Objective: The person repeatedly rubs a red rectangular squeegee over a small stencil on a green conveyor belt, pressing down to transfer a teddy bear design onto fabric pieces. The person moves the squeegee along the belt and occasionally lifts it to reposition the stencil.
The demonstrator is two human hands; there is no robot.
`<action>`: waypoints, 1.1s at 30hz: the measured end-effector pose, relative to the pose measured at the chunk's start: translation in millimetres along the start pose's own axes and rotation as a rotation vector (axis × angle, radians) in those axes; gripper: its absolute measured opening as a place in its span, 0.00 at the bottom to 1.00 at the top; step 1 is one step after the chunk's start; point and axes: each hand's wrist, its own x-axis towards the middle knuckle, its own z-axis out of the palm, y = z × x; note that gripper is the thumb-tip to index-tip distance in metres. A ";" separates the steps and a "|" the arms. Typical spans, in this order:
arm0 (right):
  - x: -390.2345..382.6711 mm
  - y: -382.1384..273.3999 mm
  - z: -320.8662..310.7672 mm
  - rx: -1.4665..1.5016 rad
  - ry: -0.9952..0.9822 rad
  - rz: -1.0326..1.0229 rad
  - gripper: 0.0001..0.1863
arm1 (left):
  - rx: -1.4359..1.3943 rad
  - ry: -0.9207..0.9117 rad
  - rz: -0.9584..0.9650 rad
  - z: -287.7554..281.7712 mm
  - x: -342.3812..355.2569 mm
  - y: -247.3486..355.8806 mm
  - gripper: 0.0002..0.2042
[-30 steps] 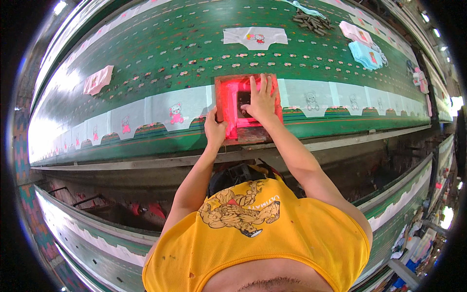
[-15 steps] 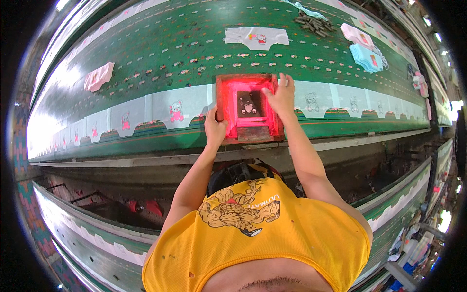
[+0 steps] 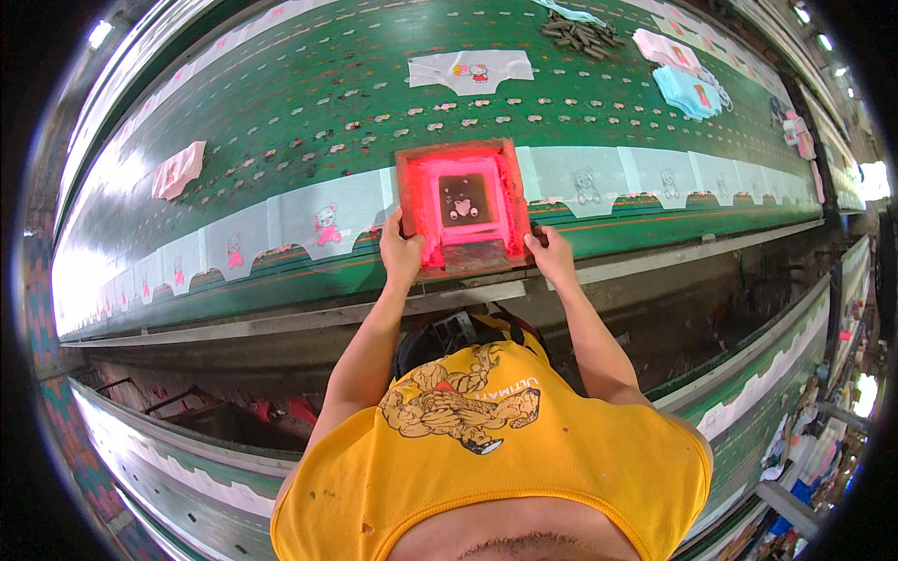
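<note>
White printed cloth pieces [image 3: 323, 222] are lying along the green table [image 3: 262, 122]; pink and blue stacks [image 3: 681, 79] are sitting upper right.

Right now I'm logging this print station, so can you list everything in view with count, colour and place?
Screen frame: one, red-pink, on the table's near strip, a dark bear-shaped stencil at its centre.
Table: one long, green, running left to right.
White pieces: a row, too many to count, along the near edge, some printed with small figures.
Loose piece: one, white with a small print, farther up the table.
Pink piece: one, far left.
Stacks: pink and blue, upper right.
Dark sticks: a pile, top centre.
Yellow shirt: one, bottom centre.
Left hand: on the frame's left near corner.
Right hand: at the frame's right near corner.
</note>
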 end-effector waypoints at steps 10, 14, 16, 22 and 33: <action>-35.2 -68.2 -1.0 -0.096 0.027 -0.702 0.20 | 0.037 0.001 0.007 -1.5 2.0 -3.2 0.31; -40.8 -84.6 12.9 -0.306 -0.147 -0.841 0.18 | 0.011 0.005 0.013 0.4 2.3 -4.1 0.30; -34.7 -84.1 21.8 -0.377 -0.170 -0.858 0.18 | 0.043 0.011 0.034 0.3 3.6 -7.7 0.30; -16.9 -77.1 50.7 -0.321 -0.018 -0.891 0.18 | -0.007 0.017 0.047 0.9 5.3 -17.8 0.31; 96.3 -105.9 64.5 -0.310 0.096 -0.971 0.12 | 0.064 0.017 0.028 -3.2 -0.7 5.5 0.31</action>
